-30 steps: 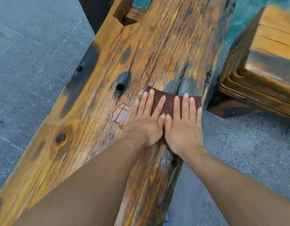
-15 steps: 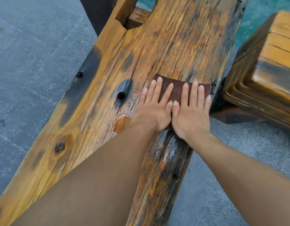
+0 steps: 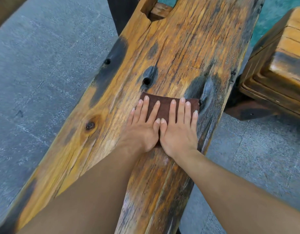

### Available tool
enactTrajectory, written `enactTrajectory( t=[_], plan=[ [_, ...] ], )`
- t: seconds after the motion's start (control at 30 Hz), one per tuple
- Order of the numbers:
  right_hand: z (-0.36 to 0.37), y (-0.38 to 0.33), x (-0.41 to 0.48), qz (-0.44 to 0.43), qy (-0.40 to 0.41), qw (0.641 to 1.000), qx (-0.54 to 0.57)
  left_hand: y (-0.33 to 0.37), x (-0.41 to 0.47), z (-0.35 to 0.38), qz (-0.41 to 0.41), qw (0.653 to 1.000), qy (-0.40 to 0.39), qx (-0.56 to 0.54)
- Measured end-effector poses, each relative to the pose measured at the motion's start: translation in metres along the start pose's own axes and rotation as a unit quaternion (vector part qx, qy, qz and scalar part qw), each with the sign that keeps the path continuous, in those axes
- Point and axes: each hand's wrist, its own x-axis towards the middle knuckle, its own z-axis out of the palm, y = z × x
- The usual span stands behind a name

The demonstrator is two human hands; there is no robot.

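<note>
Two hands and one brown pad (image 3: 164, 107) are sharing one weathered wooden beam (image 3: 188, 48). The beam is showing two small round holes; the dark-ringed hole (image 3: 146, 81) near its middle serves as the landmark. The pad is lying flat on the beam just below and slightly to the right of that hole. The left hand (image 3: 142, 130) and the right hand (image 3: 178, 132) are pressing down on the pad side by side, fingers straight and spread, gripping nothing, with thumbs touching. The pad is sitting under both palms, its far edge poking out beyond the fingertips toward the hole. One stepped wooden block (image 3: 281, 65) is standing well to the right of the hole, on the grey floor (image 3: 44, 65).
</note>
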Motion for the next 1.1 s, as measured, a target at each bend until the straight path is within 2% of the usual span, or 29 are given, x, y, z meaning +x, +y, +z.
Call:
enactTrajectory(
  t=[0.23, 0.6, 1.1],
  plan=[
    [0.022, -0.033, -0.064, -0.027, -0.029, 0.999, 0.0, -0.032, -0.077, 0.023, -0.018, 1.0, 0.013, -0.014],
    [0.044, -0.072, -0.148, -0.043, -0.099, 0.994, -0.017, -0.057, -0.174, 0.048, -0.078, 0.997, -0.009, -0.014],
    [0.047, -0.082, -0.134, -0.045, -0.093, 0.994, -0.023, -0.075, -0.159, 0.038, -0.047, 0.999, -0.02, -0.011]
  ],
)
